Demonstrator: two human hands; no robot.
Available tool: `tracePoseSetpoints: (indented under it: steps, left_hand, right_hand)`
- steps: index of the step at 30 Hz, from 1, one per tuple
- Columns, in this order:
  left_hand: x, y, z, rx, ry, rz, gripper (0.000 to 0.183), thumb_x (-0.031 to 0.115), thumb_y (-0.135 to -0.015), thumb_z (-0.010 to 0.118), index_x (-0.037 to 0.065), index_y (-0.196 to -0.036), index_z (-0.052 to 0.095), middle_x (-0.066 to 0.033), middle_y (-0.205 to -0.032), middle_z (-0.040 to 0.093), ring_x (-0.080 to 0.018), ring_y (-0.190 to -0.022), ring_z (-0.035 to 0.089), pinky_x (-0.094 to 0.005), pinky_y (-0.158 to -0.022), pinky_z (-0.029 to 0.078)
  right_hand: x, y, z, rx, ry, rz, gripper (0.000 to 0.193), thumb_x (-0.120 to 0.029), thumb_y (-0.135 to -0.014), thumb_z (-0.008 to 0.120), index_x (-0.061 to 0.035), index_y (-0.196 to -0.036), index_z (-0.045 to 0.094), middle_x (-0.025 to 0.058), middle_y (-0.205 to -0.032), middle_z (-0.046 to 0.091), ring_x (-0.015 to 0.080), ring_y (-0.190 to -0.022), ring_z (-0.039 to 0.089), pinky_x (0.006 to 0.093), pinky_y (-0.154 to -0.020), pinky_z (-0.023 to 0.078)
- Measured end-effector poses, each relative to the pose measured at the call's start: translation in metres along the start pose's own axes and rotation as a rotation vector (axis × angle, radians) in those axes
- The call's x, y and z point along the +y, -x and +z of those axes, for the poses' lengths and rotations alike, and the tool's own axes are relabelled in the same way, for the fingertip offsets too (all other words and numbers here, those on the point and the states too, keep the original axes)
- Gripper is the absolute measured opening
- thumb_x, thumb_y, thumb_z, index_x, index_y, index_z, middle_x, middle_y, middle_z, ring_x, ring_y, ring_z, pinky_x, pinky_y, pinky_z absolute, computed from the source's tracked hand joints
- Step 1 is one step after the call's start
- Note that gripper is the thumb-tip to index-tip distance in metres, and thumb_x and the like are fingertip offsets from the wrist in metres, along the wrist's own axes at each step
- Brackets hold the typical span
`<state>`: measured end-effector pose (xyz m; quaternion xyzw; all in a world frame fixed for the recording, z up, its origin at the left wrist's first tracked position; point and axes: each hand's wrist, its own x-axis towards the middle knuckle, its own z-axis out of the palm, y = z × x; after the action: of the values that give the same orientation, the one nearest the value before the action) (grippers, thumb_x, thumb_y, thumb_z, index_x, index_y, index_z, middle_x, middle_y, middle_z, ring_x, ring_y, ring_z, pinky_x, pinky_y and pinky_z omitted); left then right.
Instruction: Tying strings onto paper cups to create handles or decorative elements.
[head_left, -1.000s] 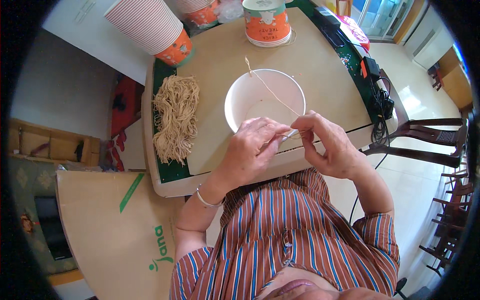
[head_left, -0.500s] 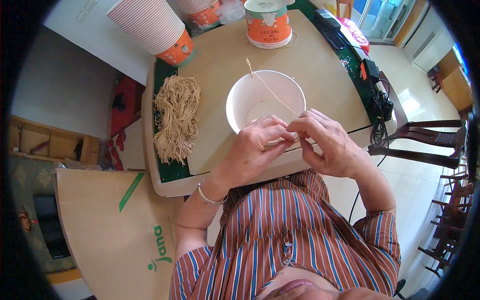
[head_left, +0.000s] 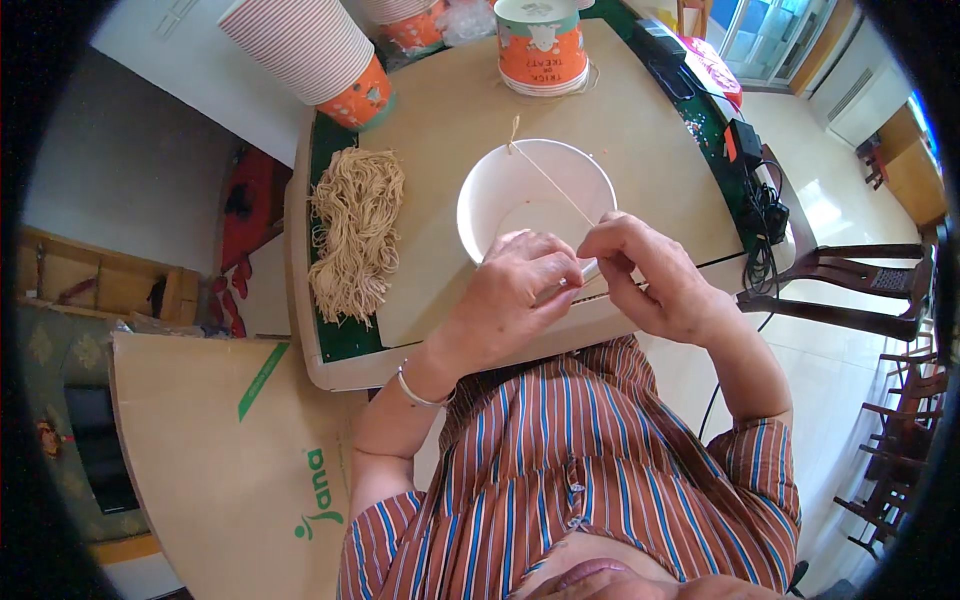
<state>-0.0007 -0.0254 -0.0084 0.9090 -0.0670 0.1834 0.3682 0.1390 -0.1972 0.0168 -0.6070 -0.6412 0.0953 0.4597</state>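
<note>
A white-lined paper bucket (head_left: 482, 200) stands mouth up near the table's front edge. A thin beige string (head_left: 553, 180) is knotted at a loop on its far rim and runs taut across the opening to my right hand (head_left: 655, 275). That hand pinches the string above the right side of the rim. My left hand (head_left: 515, 290) is closed over the near rim, fingers on the inside and thumb outside. A short bit of string seems to show between the two hands; my fingers hide most of the near rim.
A bundle of beige strings (head_left: 357, 235) lies at the table's left. Behind it leans a stack of orange paper buckets (head_left: 350, 95); another orange bucket (head_left: 543, 55) stands at the back. Black cables and adapters (head_left: 762, 205) line the right edge. A large cardboard sheet (head_left: 230, 440) is at lower left.
My right hand has drawn slightly away from my left, and the string across the bucket is now straighter and tighter. The bucket has shifted a little to the right.
</note>
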Motion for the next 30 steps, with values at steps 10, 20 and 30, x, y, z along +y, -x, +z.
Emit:
tracePoseSetpoints:
  steps: [10,20,30]
  left_hand:
    - [0.004,0.005,0.011,0.045,-0.24,0.057,0.014,0.009,-0.087,0.07,0.006,-0.099,0.063,-0.0101,-0.097,0.066,-0.0316,-0.095,0.065,-0.0528,-0.104,0.045]
    - [-0.003,0.009,0.015,0.109,-0.18,0.032,0.023,0.01,-0.088,0.071,0.01,-0.109,0.061,-0.0065,-0.101,0.067,-0.0259,-0.096,0.068,-0.0514,-0.105,0.042]
    - [0.0,0.006,0.009,0.049,-0.112,0.001,0.014,0.01,-0.089,0.069,0.009,-0.101,0.062,-0.008,-0.097,0.067,-0.0287,-0.097,0.066,-0.0513,-0.106,0.041]
  right_hand:
    - [0.002,0.01,0.001,0.157,-0.077,0.048,0.031,0.012,-0.082,0.053,0.0,-0.109,0.059,0.0089,-0.095,0.06,0.0159,-0.078,0.06,0.0272,-0.069,0.051]
    - [0.0,0.003,0.002,0.119,-0.091,0.015,0.031,0.012,-0.077,0.053,-0.0018,-0.104,0.059,0.0097,-0.088,0.058,0.0209,-0.073,0.058,0.032,-0.065,0.049]
    - [0.003,0.006,0.004,0.201,-0.229,0.053,0.028,0.013,-0.08,0.051,0.0001,-0.104,0.058,0.0062,-0.088,0.057,0.014,-0.076,0.056,0.0271,-0.069,0.047]
